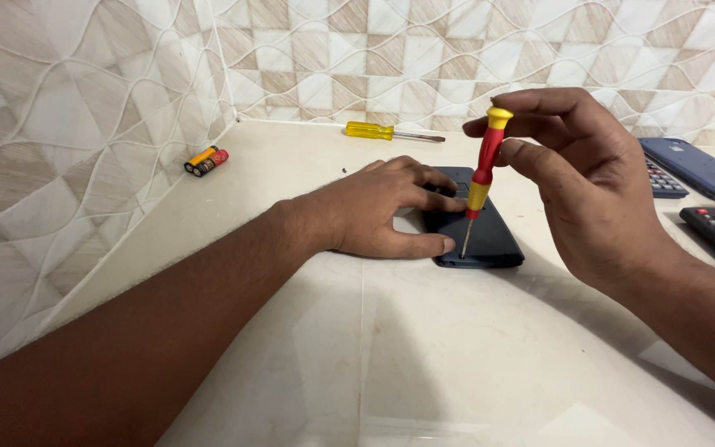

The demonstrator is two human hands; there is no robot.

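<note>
Head view: pale worktop (308, 356) carries a dark device (490, 240) at centre. Left hand (382, 211), fingers spread, presses its 9 o'clock edge flat. Right hand (577, 178) pinches a red-yellow screwdriver (484, 170) upright, tip on the casing's lower edge. Two batteries (206, 161) lie at 10 o'clock. Risk: a tilted shaft may cam out, stripping the screw or gouging the casing.

A dark flat device (480, 236) lies face down on the pale worktop (457, 356). A red-and-yellow screwdriver (483, 174) stands nearly upright, its tip touching the device's near edge.
</note>
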